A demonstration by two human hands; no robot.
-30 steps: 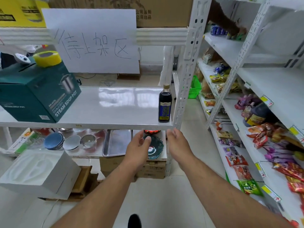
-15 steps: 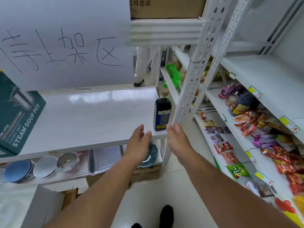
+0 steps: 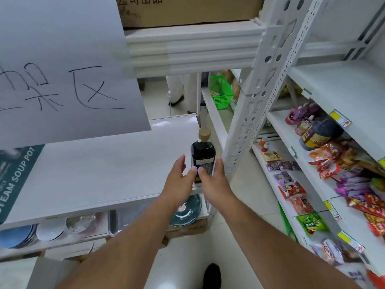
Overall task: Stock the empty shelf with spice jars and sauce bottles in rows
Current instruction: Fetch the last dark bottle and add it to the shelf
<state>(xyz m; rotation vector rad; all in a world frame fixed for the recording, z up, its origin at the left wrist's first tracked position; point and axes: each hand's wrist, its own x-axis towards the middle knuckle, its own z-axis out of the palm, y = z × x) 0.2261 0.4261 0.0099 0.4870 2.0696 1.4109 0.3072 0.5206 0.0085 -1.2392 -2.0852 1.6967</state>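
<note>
A dark sauce bottle (image 3: 203, 152) with a tan cap and blue label stands upright at the right front corner of a bare white shelf (image 3: 104, 174). My left hand (image 3: 179, 182) is just left of the bottle, fingers apart, thumb near the label. My right hand (image 3: 214, 180) is in front of the bottle's lower right side, fingers spread and covering its base. Neither hand clearly closes around it. Another dark sauce bottle (image 3: 318, 134) lies on the right rack's shelf.
A white perforated upright post (image 3: 256, 101) rises just right of the bottle. A paper sign (image 3: 62, 80) hangs above the shelf, a green soup-pot box (image 3: 16, 180) at left. Bowls and plates (image 3: 50, 230) fill the shelf below. Snack packets (image 3: 333, 174) crowd the right rack.
Both hands moved up and forward from below the shelf edge to either side of the sauce bottle. The camera came closer and turned right.
</note>
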